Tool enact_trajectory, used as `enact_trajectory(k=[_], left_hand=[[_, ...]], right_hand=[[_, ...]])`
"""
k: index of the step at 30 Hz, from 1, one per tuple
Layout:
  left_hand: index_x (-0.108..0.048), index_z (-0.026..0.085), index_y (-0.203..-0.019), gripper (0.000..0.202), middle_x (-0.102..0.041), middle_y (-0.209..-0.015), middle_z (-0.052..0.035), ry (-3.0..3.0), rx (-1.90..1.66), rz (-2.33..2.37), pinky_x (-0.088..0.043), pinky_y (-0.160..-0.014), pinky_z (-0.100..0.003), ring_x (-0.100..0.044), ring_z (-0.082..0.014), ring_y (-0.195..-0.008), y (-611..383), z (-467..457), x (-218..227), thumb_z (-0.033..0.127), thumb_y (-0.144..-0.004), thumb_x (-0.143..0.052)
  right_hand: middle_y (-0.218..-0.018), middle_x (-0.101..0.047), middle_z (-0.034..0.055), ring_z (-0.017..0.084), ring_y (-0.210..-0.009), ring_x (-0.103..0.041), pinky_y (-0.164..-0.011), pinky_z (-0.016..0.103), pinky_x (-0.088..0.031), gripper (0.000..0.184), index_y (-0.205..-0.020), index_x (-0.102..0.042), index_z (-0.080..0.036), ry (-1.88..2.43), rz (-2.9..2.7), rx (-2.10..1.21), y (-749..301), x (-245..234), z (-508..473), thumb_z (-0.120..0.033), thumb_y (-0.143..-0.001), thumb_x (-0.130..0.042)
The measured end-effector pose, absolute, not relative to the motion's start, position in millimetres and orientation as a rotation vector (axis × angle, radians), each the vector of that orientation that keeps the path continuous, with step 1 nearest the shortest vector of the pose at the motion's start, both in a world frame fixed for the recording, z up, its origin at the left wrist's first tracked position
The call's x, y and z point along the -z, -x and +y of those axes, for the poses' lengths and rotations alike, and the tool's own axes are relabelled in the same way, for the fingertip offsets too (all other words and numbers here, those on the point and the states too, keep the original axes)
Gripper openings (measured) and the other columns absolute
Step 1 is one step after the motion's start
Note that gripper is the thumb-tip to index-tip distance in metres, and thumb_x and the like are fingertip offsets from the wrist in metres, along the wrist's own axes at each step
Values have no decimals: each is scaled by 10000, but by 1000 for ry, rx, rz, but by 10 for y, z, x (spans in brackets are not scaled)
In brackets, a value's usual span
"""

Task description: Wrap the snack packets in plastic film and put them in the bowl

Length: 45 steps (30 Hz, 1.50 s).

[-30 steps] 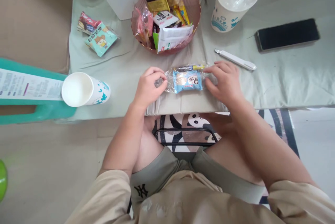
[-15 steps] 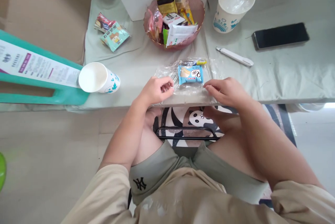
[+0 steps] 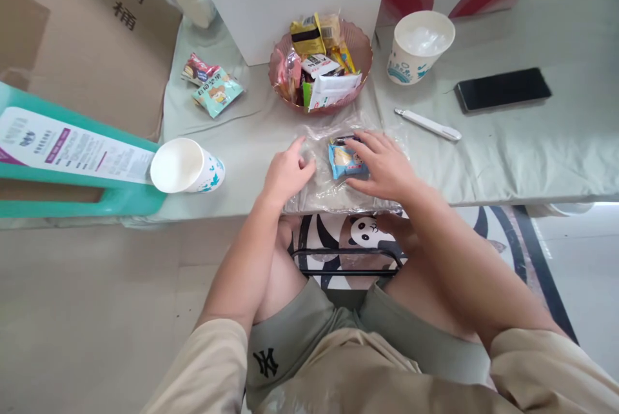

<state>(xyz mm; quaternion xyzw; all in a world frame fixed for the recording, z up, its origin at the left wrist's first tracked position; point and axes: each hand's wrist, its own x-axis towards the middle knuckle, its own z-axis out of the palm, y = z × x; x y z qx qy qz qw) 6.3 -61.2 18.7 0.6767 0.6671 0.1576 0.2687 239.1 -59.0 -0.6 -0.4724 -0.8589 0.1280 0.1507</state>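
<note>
A blue snack packet (image 3: 341, 161) lies on a clear plastic sheet or bag (image 3: 326, 193) near the table's front edge. Behind the packet a dark wrapper (image 3: 341, 140) shows in part. My right hand (image 3: 384, 166) is over the packet's right end with fingers apart, hiding some of it; whether the fingertips touch it I cannot tell. On the left side of the plastic is my left hand (image 3: 289, 172), index finger stretched out and thumb apart, with nothing seen in it.
A pink bowl (image 3: 358, 88) of wrapped snacks stands behind. To the right are a paper cup (image 3: 420, 53) holding clear plastic, a white pen-like tool (image 3: 428, 124) and a phone (image 3: 503, 89). Leftward are another paper cup (image 3: 186, 166), two snack packets (image 3: 217, 91) and a green frame (image 3: 130, 198).
My right hand has moved left over the blue packet and its fingers have spread. My left hand's index finger has stretched out. The whole view has shifted a little.
</note>
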Motion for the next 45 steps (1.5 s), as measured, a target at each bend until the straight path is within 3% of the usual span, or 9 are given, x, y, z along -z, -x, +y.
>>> enact_trajectory(k=[5, 11, 17, 23, 31, 37, 42, 44, 45], left_hand=[[-451, 125, -1524, 700, -736, -795, -64, -1786, -125, 2011, -484, -772, -333, -689, -252, -863, -61, -513, -200, 318, -865, -589], [-460, 166, -1497, 654, -751, -839, -77, -1809, 104, 1997, -474, -698, -335, -711, -284, -855, 46, -475, -272, 331, -869, -532], [-435, 160, -1506, 665, -765, -911, -112, -1796, 146, 2001, -488, -714, -346, -727, -312, -927, 50, -468, -298, 315, -867, -533], [-483, 146, -1427, 580, -764, -1009, -169, -1799, 104, 1980, -499, -717, -379, -729, -352, -966, 67, -504, -304, 307, -871, -512], [-422, 91, -1496, 653, -750, -1084, -222, -1773, 29, 1944, -536, -802, -430, -726, -388, -1046, 86, -520, -304, 247, -866, -498], [-322, 41, -1574, 768, -740, -1135, -247, -1777, 30, 1901, -542, -858, -455, -709, -406, -1105, 126, -504, -283, 257, -859, -498], [-333, 78, -1582, 758, -733, -1167, -239, -1751, 22, 1884, -543, -862, -440, -704, -392, -1120, 139, -516, -298, 254, -866, -508], [-357, 81, -1566, 740, -737, -1153, -239, -1744, 11, 1884, -543, -852, -440, -707, -392, -1107, 134, -520, -301, 242, -862, -519], [-387, 85, -1546, 717, -739, -1138, -239, -1746, -1, 1890, -543, -843, -439, -711, -390, -1089, 133, -519, -296, 243, -861, -527]], right_hand=[[-1460, -563, 156, 373, -1367, -486, -1203, 576, -255, 696, -1467, -502, -206, 1457, -2501, -311, -2229, -52, -491, -333, -804, -673], [-1267, -598, 189, 389, -1133, -567, -950, 511, -436, 668, -1338, -570, -198, 1594, -2476, -328, -2176, -75, -461, -401, -724, -740], [-1218, -656, 156, 378, -1152, -607, -995, 530, -427, 544, -1230, -566, -214, 1462, -2445, -406, -2219, 1, -467, -367, -727, -708], [-1189, -671, 133, 346, -1041, -667, -898, 512, -520, 615, -1277, -492, -246, 1339, -2096, -576, -2460, 18, -655, -377, -715, -704], [-1132, -620, 130, 330, -1060, -627, -858, 502, -552, 514, -1243, -556, -266, 1482, -1837, -178, -2225, -589, 95, -478, -808, -730], [-1292, -559, 195, 348, -1188, -600, -945, 494, -505, 617, -1319, -549, -98, 1671, -2004, -272, -1789, -1178, 1023, -533, -891, -635], [-1272, -642, 148, 271, -1184, -635, -978, 439, -531, 378, -1279, -584, -200, 1409, -1967, -322, -1810, -1038, 36, -414, -1020, -410], [-1122, -703, 116, 262, -1059, -693, -944, 464, -567, 327, -1236, -599, -240, 1269, -2069, -449, -1930, -707, -495, -418, -995, -469], [-1204, -698, 124, 294, -1134, -683, -986, 507, -557, 383, -1283, -588, -254, 1240, -2227, -517, -1993, -521, -720, -446, -954, -552]])
